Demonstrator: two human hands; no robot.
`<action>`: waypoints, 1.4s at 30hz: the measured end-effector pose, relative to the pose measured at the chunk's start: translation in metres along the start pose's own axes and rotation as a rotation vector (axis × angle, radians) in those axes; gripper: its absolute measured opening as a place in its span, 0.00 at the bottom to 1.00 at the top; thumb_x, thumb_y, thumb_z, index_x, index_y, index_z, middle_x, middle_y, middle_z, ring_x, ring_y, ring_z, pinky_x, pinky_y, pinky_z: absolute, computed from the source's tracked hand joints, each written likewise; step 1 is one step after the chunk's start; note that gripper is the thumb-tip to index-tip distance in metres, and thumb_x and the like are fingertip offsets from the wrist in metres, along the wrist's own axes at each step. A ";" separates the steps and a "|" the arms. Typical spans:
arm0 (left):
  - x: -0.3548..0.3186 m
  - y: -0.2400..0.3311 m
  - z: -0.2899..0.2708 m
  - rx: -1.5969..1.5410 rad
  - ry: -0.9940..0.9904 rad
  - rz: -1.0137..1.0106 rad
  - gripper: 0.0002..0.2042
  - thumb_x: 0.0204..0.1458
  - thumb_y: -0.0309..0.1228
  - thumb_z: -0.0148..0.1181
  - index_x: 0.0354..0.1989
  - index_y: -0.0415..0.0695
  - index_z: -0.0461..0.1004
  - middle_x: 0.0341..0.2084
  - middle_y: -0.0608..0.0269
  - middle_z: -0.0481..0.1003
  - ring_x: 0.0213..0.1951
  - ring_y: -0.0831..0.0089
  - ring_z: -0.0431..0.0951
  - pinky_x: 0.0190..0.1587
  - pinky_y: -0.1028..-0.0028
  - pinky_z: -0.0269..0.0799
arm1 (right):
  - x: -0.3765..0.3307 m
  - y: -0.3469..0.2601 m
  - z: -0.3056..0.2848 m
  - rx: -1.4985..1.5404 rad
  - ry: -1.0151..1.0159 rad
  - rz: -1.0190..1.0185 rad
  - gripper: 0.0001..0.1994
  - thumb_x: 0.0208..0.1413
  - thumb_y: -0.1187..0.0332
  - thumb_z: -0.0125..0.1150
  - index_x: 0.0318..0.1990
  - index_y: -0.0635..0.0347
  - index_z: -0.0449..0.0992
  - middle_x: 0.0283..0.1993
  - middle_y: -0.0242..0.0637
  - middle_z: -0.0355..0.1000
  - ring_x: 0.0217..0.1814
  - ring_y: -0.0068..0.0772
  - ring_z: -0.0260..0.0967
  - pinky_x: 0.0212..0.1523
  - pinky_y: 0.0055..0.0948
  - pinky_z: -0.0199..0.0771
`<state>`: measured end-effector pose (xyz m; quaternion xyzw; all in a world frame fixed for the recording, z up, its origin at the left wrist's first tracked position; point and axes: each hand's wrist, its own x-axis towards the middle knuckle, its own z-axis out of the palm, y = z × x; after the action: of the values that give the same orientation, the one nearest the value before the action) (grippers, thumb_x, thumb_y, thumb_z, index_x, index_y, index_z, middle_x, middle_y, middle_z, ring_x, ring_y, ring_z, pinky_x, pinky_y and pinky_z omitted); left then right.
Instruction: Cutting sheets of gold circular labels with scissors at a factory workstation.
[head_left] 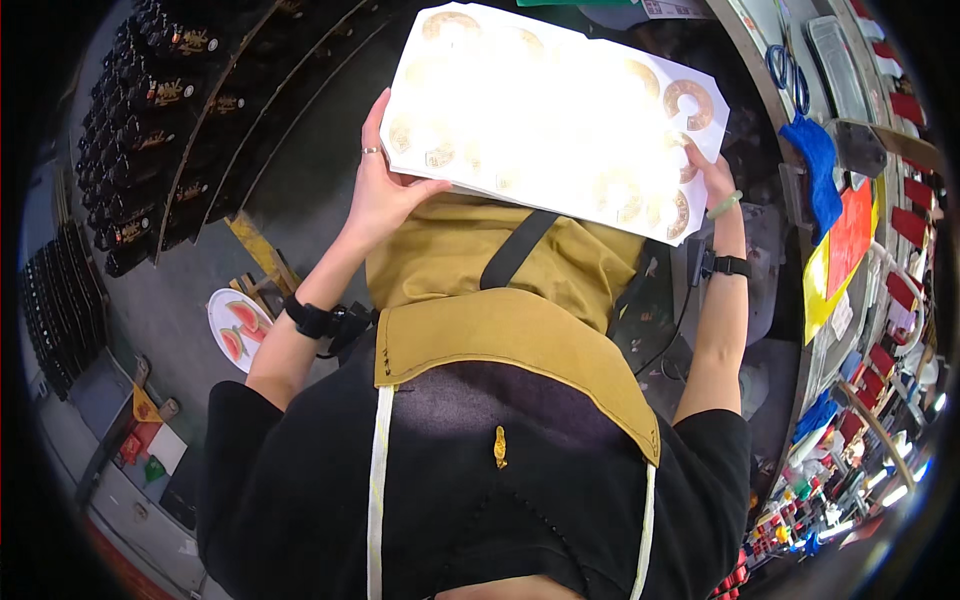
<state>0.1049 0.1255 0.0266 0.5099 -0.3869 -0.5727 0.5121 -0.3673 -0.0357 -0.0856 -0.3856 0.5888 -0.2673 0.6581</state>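
A large white sheet with clipped corners [550, 120], maybe a stack of sheets, lies tilted above my lap. Gold ring-shaped prints show along its margins, while glare washes out the middle. My left hand [385, 195] grips its left end, with the thumb along the near edge and a ring on one finger. At the right end my right hand [714, 180] holds the edge, its fingertips over a gold ring print. A pale green bangle [724, 204] is on that wrist. Dark straps circle both forearms. Below the sheet spreads my mustard apron [500, 325].
Stacks of black pieces with gold marks [150, 130] stand at the left. A watermelon-patterned round stool top [238, 330] is near my left elbow. The workbench on the right holds blue-handled scissors [788, 75], a blue cloth [812, 175], a clear tray [838, 65] and a red sheet [848, 230].
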 end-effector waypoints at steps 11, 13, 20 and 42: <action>0.009 0.020 0.001 1.526 -0.210 0.332 0.42 0.30 0.40 0.76 0.59 0.44 0.66 0.64 0.42 0.54 0.67 0.51 0.52 0.67 0.54 0.48 | 0.008 -0.005 -0.001 -0.125 0.082 0.081 0.19 0.57 0.62 0.64 0.50 0.66 0.73 0.43 0.33 0.74 0.42 0.25 0.72 0.43 0.27 0.72; 0.013 0.006 0.020 1.440 -0.267 0.368 0.40 0.33 0.42 0.74 0.58 0.42 0.67 0.64 0.42 0.55 0.67 0.52 0.54 0.66 0.55 0.50 | 0.009 -0.003 0.000 -0.065 0.107 0.068 0.18 0.57 0.62 0.64 0.49 0.65 0.73 0.41 0.32 0.74 0.41 0.24 0.71 0.42 0.26 0.71; 0.035 -0.038 0.047 1.457 -0.334 0.384 0.41 0.34 0.45 0.73 0.58 0.35 0.66 0.60 0.38 0.60 0.63 0.48 0.59 0.64 0.56 0.55 | 0.022 0.009 -0.008 -0.077 0.073 0.077 0.12 0.54 0.63 0.66 0.40 0.61 0.76 0.34 0.27 0.72 0.36 0.22 0.68 0.39 0.25 0.68; 0.102 0.006 0.036 1.376 -0.953 0.073 0.12 0.54 0.27 0.46 0.43 0.36 0.70 0.30 0.43 0.75 0.36 0.49 0.76 0.40 0.55 0.70 | 0.001 -0.025 0.038 -1.169 0.774 -0.127 0.38 0.44 0.61 0.72 0.62 0.67 0.61 0.53 0.51 0.70 0.55 0.45 0.69 0.57 0.36 0.67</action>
<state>0.0756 0.0213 0.0200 0.3992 -0.8414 -0.3460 -0.1138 -0.3277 -0.0436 -0.0653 -0.5868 0.8043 -0.0630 0.0695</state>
